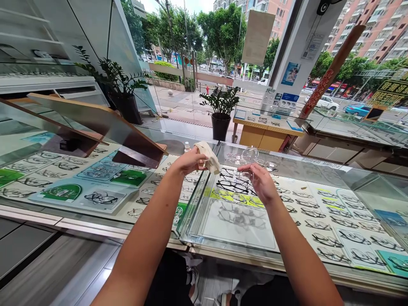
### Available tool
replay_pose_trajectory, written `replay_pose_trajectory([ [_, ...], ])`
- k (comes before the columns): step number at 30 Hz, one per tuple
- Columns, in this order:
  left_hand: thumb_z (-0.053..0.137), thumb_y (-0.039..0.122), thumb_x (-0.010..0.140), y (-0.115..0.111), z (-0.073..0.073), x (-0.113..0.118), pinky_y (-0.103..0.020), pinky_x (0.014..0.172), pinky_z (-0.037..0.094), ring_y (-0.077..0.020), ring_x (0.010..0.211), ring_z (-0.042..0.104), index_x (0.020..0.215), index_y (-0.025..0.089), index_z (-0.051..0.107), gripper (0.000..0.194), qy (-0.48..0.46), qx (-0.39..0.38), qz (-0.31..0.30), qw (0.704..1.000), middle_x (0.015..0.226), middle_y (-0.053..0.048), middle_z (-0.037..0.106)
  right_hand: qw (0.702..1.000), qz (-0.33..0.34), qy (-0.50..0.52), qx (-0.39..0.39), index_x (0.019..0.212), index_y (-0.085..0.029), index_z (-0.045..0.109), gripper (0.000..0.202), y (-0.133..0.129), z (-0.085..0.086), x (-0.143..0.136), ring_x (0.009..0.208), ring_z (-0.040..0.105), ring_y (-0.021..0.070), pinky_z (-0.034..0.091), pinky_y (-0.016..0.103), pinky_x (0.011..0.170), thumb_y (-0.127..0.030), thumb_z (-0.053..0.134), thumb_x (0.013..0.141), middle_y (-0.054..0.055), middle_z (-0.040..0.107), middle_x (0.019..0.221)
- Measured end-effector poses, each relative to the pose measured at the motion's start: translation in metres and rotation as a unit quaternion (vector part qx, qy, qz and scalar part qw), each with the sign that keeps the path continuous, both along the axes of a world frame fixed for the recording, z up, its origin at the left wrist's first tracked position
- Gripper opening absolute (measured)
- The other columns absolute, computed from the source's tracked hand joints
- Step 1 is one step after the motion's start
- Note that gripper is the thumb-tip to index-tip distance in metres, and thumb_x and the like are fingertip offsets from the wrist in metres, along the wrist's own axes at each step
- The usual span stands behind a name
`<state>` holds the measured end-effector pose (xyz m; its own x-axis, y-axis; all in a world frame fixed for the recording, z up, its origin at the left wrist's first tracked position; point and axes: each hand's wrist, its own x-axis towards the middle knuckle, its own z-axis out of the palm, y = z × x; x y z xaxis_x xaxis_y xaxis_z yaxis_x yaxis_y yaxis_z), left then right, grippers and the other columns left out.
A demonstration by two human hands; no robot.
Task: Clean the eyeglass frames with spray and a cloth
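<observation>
My left hand [190, 160] is closed on a cream cloth [208, 157], which hangs bunched from the fingers above the glass counter. To the right of it, my right hand [259, 180] pinches a pair of clear, thin-rimmed eyeglasses [250, 154]. One round lens stands up beyond the fingertips, and the other seems to sit just beneath them. Cloth and eyeglasses are apart. Below both hands, rows of spectacle frames [232, 186] lie inside the glass display case [237, 225]. A small white bottle [187, 147] stands behind my left hand.
Wood-framed mirrors [95, 119] lean on the counter at the left. Potted plants [221, 123] stand by the window. A wooden display table [270, 134] with more frames is at the back right. The counter's front edge runs close to my legs.
</observation>
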<state>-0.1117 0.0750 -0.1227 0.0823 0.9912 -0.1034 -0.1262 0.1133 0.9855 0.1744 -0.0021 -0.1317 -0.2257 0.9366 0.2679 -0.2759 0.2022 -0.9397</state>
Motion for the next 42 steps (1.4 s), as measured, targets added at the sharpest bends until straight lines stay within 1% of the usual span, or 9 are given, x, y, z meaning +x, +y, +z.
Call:
replay_pose_trajectory([
  [6, 0.093, 0.015, 0.053, -0.014, -0.010, -0.017, -0.032, 0.069, 0.059, -0.0162, 0.075, 0.069, 0.098, 0.020, 0.060, 0.056, 0.046, -0.068, -0.061, 0.995, 0.088, -0.001, 0.070, 1.000, 0.000, -0.011, 0.006, 0.095, -0.027, 0.083, 0.026, 0.004, -0.005, -0.001, 0.111, 0.068, 0.0266, 0.047, 0.042, 0.110, -0.049, 0.069, 0.095, 0.006, 0.080, 0.108],
  [12, 0.097, 0.025, 0.049, -0.046, -0.025, -0.070, -0.025, 0.057, 0.050, -0.0132, 0.060, 0.059, 0.071, 0.015, 0.068, 0.038, 0.128, -0.153, -0.047, 0.979, 0.067, -0.003, 0.066, 1.000, 0.007, -0.015, 0.005, 0.093, -0.027, 0.083, 0.025, 0.005, -0.008, -0.001, 0.111, 0.068, 0.0271, 0.048, 0.042, 0.108, -0.048, 0.069, 0.095, 0.006, 0.081, 0.108],
  [21, 0.097, 0.054, 0.052, -0.102, -0.019, -0.126, -0.026, 0.051, 0.040, -0.0148, 0.053, 0.052, 0.061, 0.019, 0.067, 0.048, 0.321, -0.207, -0.061, 0.922, 0.060, -0.003, 0.060, 1.000, 0.017, -0.010, -0.007, 0.093, -0.026, 0.083, 0.024, 0.001, -0.007, 0.000, 0.110, 0.066, 0.0267, 0.047, 0.041, 0.104, -0.048, 0.072, 0.093, 0.005, 0.081, 0.107],
  [26, 0.099, 0.050, 0.048, -0.118, -0.020, -0.123, -0.027, 0.052, 0.039, -0.0126, 0.049, 0.043, 0.057, 0.020, 0.063, 0.048, 0.307, -0.182, -0.074, 0.931, 0.050, 0.003, 0.047, 1.000, 0.025, -0.014, 0.001, 0.094, -0.026, 0.083, 0.024, 0.002, -0.010, 0.000, 0.108, 0.066, 0.0257, 0.046, 0.040, 0.102, -0.047, 0.072, 0.093, 0.006, 0.081, 0.108],
  [30, 0.094, 0.057, 0.053, -0.122, -0.015, -0.114, -0.028, 0.059, 0.046, -0.0173, 0.061, 0.055, 0.061, 0.020, 0.062, 0.049, 0.333, -0.105, -0.017, 0.937, 0.058, 0.001, 0.056, 1.000, 0.025, -0.015, 0.000, 0.095, -0.025, 0.083, 0.024, 0.004, -0.012, 0.000, 0.108, 0.065, 0.0258, 0.047, 0.040, 0.099, -0.046, 0.072, 0.093, 0.006, 0.081, 0.108],
  [34, 0.082, 0.065, 0.068, -0.123, 0.011, -0.096, -0.034, 0.083, 0.054, -0.0261, 0.097, 0.067, 0.071, 0.020, 0.067, 0.048, 0.339, 0.078, 0.027, 0.937, 0.101, -0.008, 0.076, 0.999, 0.026, -0.024, 0.001, 0.094, -0.025, 0.083, 0.025, 0.004, -0.011, 0.001, 0.105, 0.066, 0.0257, 0.047, 0.039, 0.099, -0.048, 0.072, 0.093, 0.007, 0.081, 0.108],
  [37, 0.074, 0.060, 0.081, -0.124, 0.037, -0.075, -0.040, 0.103, 0.050, -0.0295, 0.119, 0.065, 0.069, 0.019, 0.065, 0.043, 0.288, 0.170, -0.010, 0.942, 0.136, -0.011, 0.073, 0.999, 0.029, -0.026, 0.003, 0.094, -0.025, 0.083, 0.027, 0.003, -0.010, 0.001, 0.106, 0.067, 0.0263, 0.048, 0.040, 0.100, -0.049, 0.071, 0.093, 0.008, 0.082, 0.108],
  [40, 0.065, 0.056, 0.089, -0.119, 0.047, -0.057, -0.042, 0.104, 0.049, -0.0290, 0.113, 0.067, 0.078, 0.020, 0.071, 0.038, 0.252, 0.185, -0.049, 0.949, 0.117, -0.010, 0.080, 0.999, 0.027, -0.024, 0.003, 0.094, -0.025, 0.083, 0.028, 0.004, -0.011, 0.001, 0.106, 0.068, 0.0273, 0.048, 0.042, 0.101, -0.051, 0.072, 0.092, 0.008, 0.082, 0.107],
  [42, 0.061, 0.058, 0.093, -0.113, 0.040, -0.049, -0.041, 0.097, 0.050, -0.0276, 0.101, 0.069, 0.082, 0.019, 0.073, 0.042, 0.270, 0.175, -0.089, 0.943, 0.099, -0.009, 0.080, 0.999, 0.026, -0.021, 0.002, 0.094, -0.025, 0.083, 0.029, 0.004, -0.011, 0.001, 0.106, 0.068, 0.0274, 0.048, 0.042, 0.101, -0.051, 0.072, 0.092, 0.008, 0.082, 0.107],
])
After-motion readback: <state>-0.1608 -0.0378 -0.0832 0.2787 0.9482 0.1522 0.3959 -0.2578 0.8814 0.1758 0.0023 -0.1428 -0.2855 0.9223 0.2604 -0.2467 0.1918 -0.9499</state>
